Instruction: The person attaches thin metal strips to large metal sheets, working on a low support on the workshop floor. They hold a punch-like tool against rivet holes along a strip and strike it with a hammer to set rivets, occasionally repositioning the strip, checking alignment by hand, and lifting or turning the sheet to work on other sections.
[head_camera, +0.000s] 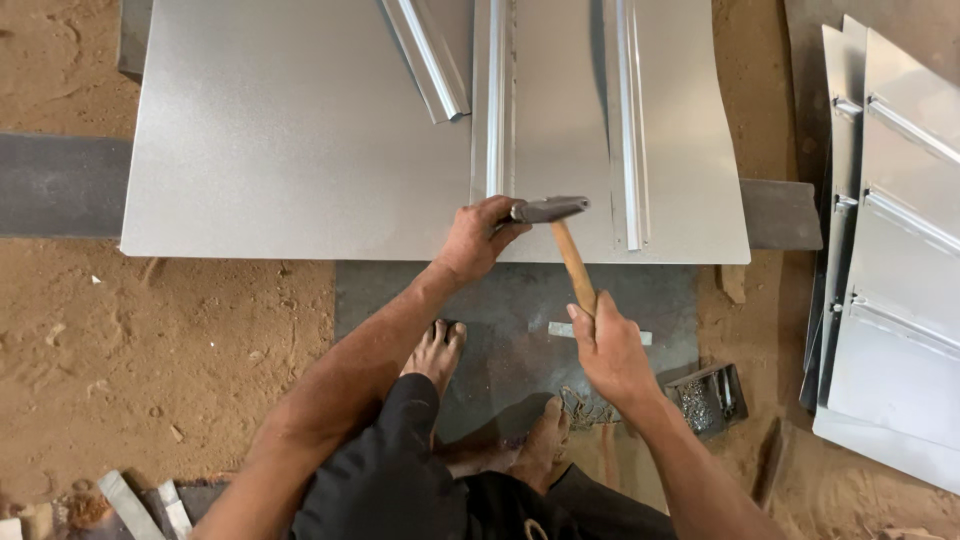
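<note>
A wide, flat, grey galvanised metal sheet (300, 130) lies across the far half of the scene, its stiffening ribs running near to far. The left hand (480, 238), fingers curled, presses on its near edge just left of the wooden-handled hammer (562, 232), which the right hand (610, 345) grips low, head on the sheet. Near right, a small open metal box (708, 398) holds small nails.

My left hand (480, 238) reaches forward, arm stretched out, fingers curled and pressed down, thumb pointing right. My right hand (612, 352) sits nearer my body, fist closed in a grip, wrist bent slightly. My bare feet (437, 352) rest between both forearms.
</note>
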